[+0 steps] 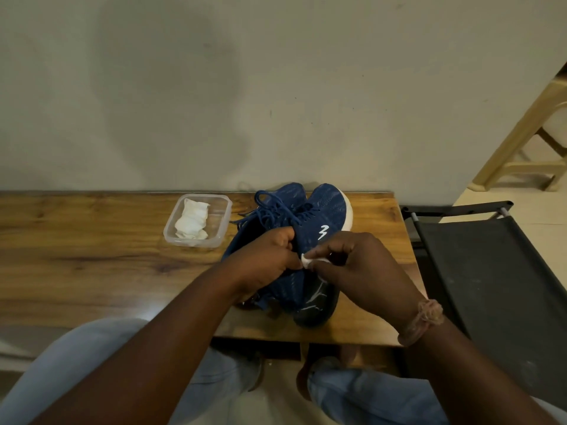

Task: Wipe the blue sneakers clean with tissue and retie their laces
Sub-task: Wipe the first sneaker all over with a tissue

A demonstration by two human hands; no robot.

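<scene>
Pinching a small white tissue wad [306, 261] against the blue mesh sneakers [310, 216] on the wooden surface [92, 256], the right hand [352, 265] wipes while the left hand [270, 259] grips the upper, though that thin wad might shred.

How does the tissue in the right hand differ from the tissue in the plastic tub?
The tissue in the right hand is a small wad, pinched against the blue sneaker and mostly hidden by the right hand. The tissue in the tub is a much bigger crumpled heap, untouched and in full view inside the clear plastic tub. Both are white and crumpled.
</scene>
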